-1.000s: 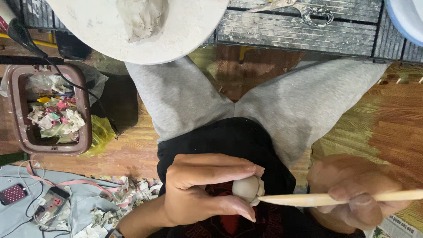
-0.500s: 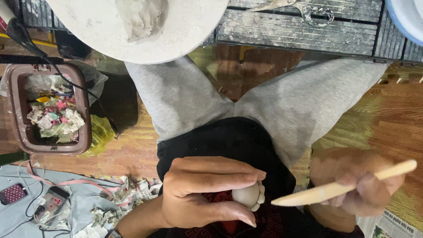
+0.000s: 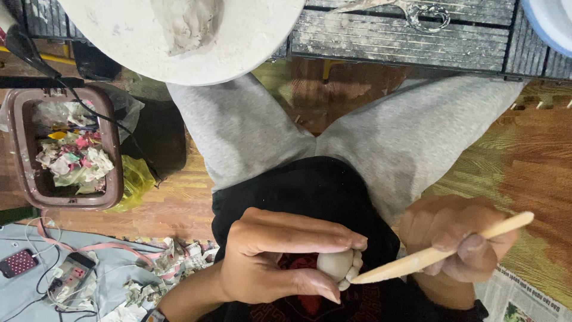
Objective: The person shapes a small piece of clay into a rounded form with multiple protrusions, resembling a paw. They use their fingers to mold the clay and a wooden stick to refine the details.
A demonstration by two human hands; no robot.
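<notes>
Clay ball (image 3: 335, 264) in L hand (image 3: 280, 256)

The ball of clay (image 3: 335, 265) is pale cream, and the stick (image 3: 441, 251) touching it is light tan wood, over grey trousers (image 3: 381, 134) and a black shirt (image 3: 310, 191) with a red print. Left of the trousers a brown bin (image 3: 27, 173) holds crumpled white, pink and yellow paper beside a yellow-green bag (image 3: 136, 182). Above the trousers sit a chalky white round board (image 3: 250, 36) with a grey lump and a dusty grey slatted surface (image 3: 405, 39); the floor (image 3: 536, 167) is reddish-brown wood.
</notes>
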